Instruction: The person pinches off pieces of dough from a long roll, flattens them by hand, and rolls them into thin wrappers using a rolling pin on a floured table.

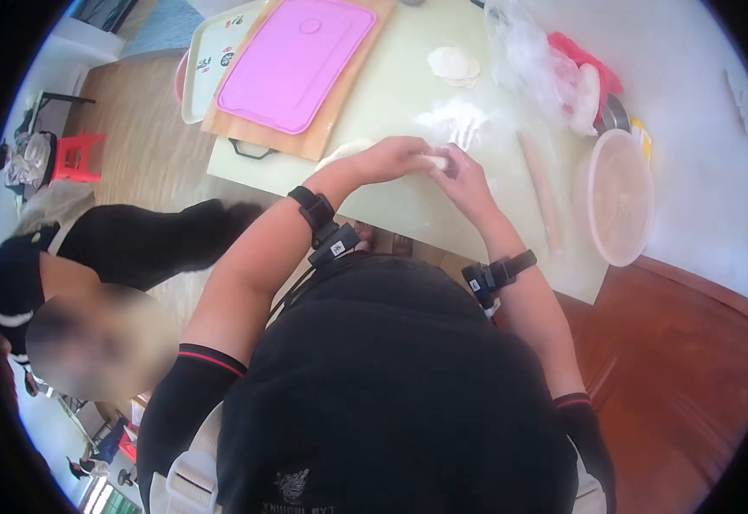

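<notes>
My left hand (393, 159) and my right hand (464, 178) meet over the near part of the pale table. Between their fingertips is a small pale piece of dough (435, 161), with the fingers of both hands closed on it. White flour (459, 122) is scattered just beyond my hands. Farther back lie several flat round dough wrappers (452, 65), overlapping in a stack. A wooden rolling pin (537, 190) rests to the right of my right hand. Partly hidden by my left wrist is a pale dough-like strip (339, 156).
A pink lid (298, 64) lies on a wooden board (327, 128), beside a printed tray (198, 81). On the right stand a translucent plastic bowl (618, 197), a metal bowl (615, 113) and a plastic bag (528, 51). Another person (143, 244) is at the left.
</notes>
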A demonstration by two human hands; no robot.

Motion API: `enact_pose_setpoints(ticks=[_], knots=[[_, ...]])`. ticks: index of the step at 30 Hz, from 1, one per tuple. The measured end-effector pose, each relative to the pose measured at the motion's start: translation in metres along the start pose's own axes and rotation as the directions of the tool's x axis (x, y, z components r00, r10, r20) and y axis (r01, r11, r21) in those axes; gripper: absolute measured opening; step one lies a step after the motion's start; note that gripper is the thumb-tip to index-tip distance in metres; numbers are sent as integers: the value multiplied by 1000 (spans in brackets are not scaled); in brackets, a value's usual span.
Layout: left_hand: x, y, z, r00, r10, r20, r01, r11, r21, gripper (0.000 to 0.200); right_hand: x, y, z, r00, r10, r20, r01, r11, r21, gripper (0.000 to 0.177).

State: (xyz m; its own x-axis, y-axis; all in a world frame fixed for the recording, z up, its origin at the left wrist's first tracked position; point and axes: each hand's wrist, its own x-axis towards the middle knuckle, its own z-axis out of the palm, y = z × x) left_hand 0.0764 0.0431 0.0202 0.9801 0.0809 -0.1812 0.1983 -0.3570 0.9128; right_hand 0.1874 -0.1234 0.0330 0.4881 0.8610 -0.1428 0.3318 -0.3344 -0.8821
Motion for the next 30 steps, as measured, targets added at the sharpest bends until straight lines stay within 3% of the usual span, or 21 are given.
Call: enact_pose_setpoints(ticks=[2, 6, 8, 12, 14, 15, 17, 21, 23, 26, 30], knots=[[3, 1, -3, 994, -83, 64, 85, 996, -28, 36, 2, -3, -1, 1000, -24, -19, 24, 1000, -14, 27], [4, -6, -1, 995, -49, 85, 57, 994, -91, 35, 1, -6, -3, 998, -55, -2, 54, 994, -99, 25], [2, -3, -3, 989, -113, 93, 135, 951, -277, 37, 3, -2, 2, 987, -142, -72, 132, 983, -127, 26], [-5, -3, -8, 987, -119, 104, 154, 870, -468, 41, 6, 2, 7, 997, -9, -75, 6, 999, -50, 24], [-6, -2, -10, 993, -103, 55, 116, 809, -576, 40, 10, 9, 8, 981, 193, -2, -175, 892, 417, 23], [-7, 0, -13, 993, -102, 57, 116, 809, -576, 40, 10, 8, 9, 981, 195, -3, -176, 892, 417, 23], [-12, 6, -18, 991, -125, 42, 123, 759, -640, 37, 9, 4, 8, 968, 247, 41, -212, 721, 660, 23], [-9, -8, -18, 989, -137, 54, 139, 741, -657, 28, 10, 0, 4, 948, 299, 108, -280, 623, 731, 24], [-8, -6, -18, 989, -130, 71, 146, 766, -626, 23, 13, -6, -3, 919, 329, 217, -355, 451, 819, 24], [-7, 0, -16, 998, -66, 25, 70, 873, -482, 24, 14, -18, -6, 905, 351, 239, -408, 563, 719, 24], [-6, 3, -16, 991, -106, 78, 131, 865, -484, 30, 15, -6, -6, 927, 298, 228, -369, 616, 696, 23]])
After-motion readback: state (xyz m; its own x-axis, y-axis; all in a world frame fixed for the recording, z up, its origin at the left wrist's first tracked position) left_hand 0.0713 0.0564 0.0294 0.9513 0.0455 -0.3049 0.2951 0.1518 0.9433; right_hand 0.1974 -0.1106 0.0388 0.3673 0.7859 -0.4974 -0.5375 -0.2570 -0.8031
